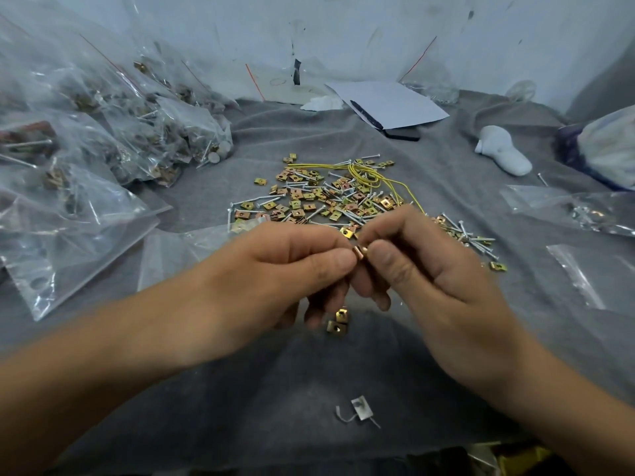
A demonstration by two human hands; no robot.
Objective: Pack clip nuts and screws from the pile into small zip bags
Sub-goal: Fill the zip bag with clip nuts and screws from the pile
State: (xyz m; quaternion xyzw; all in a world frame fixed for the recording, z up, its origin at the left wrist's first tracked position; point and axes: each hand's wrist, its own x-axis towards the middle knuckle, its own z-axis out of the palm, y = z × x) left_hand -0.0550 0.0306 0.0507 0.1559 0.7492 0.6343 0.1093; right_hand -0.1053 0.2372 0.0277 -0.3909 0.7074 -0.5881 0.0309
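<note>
- Both my hands meet over the middle of the surface. My left hand (275, 269) and right hand (422, 266) are pinching the same copper-coloured clip nut (359, 251), fingers (335, 261) clamped on it from both sides.
- Can't tell whether the other fingers curled underneath are holding anything else.
- Two more brass clip nuts (338, 321) sit on the grey cloth (206, 389) just below my hands, close to each other.
- The main pile of clip nuts and screws (330, 197) is spread out just behind my hands, toward the far edge, with a loop of yellow wire (364, 175) lying over its far side.
- A bunch of long screws (470, 237) trails off to the right of the pile.
- Filled zip bags (120, 132) are heaped at the far left corner, and a flat clear one (165, 255) lies just left of my left hand.
- More clear bags (577, 211) by the right edge.
- A white sheet of paper (388, 103) and a white crumpled lump (503, 151) sit near the far edge.
- Small grey metal scrap (360, 408) near the front edge, well apart from everything else.
</note>
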